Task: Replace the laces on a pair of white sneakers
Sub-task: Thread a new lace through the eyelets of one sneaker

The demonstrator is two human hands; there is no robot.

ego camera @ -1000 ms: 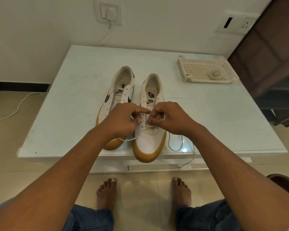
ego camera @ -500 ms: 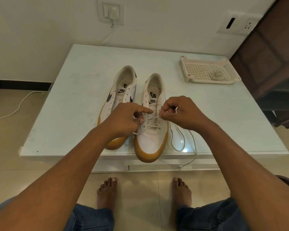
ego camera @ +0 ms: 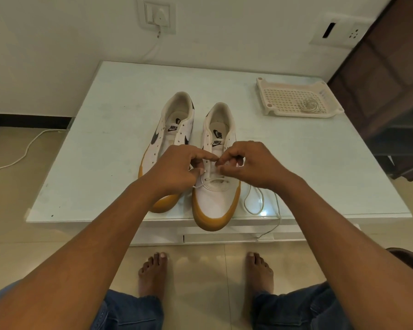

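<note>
Sneaker [ego camera: 215, 201] partly laced at six o'clock, left hand [ego camera: 174, 167] and right hand [ego camera: 253, 163] each pinching its white lace [ego camera: 210, 181], unlaced sneaker [ego camera: 174, 122] at nine o'clock, tray [ego camera: 272, 91] at two o'clock

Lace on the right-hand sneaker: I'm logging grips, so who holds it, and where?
The left hand and right hand each pinch the lace at the sneaker's lower eyelets.

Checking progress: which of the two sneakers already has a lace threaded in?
The right sneaker: a white lace crosses its lowest eyelets, with the rest trailing onto the table. The left sneaker shows only bare eyelets.
</note>
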